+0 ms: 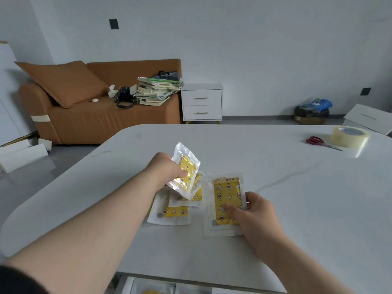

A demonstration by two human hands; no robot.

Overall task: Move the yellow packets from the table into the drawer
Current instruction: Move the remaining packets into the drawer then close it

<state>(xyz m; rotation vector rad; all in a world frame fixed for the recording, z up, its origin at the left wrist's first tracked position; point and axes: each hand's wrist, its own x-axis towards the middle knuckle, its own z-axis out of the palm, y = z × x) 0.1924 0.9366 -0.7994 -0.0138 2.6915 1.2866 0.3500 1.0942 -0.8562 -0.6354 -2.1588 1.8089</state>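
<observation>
Head view: the person's two hands are apart over the near middle of the white surface [275, 187], each on its own yellow packet. The left hand [167, 170] pinches a raised packet [187, 169] between thumb and fingers. This packet is tilted up off the surface, with its clear wrap catching the light. Under and just behind that hand lies a loose pile of packets [172, 212], overlapping one another. All are yellow with a star and moon print inside clear wrap.

Just to the right of the pile, a flat packet [226, 198] lies on the surface. The right hand [257, 213] grips it at its near right edge, with the thumb against the edge and the fingers across the yellow face. The fingers are blurred.

Below the near edge of the surface, at the bottom of the frame, the drawer [127, 285] stands open, and something yellow in clear wrap shows inside it.

At the far right of the surface, red scissors [316, 141] lie touching a roll of clear tape [349, 136].

Beyond the surface is an orange sofa [101, 122] with a cushion [63, 81] and a stack of books [157, 92]. Beside it stands a white nightstand [202, 102].
</observation>
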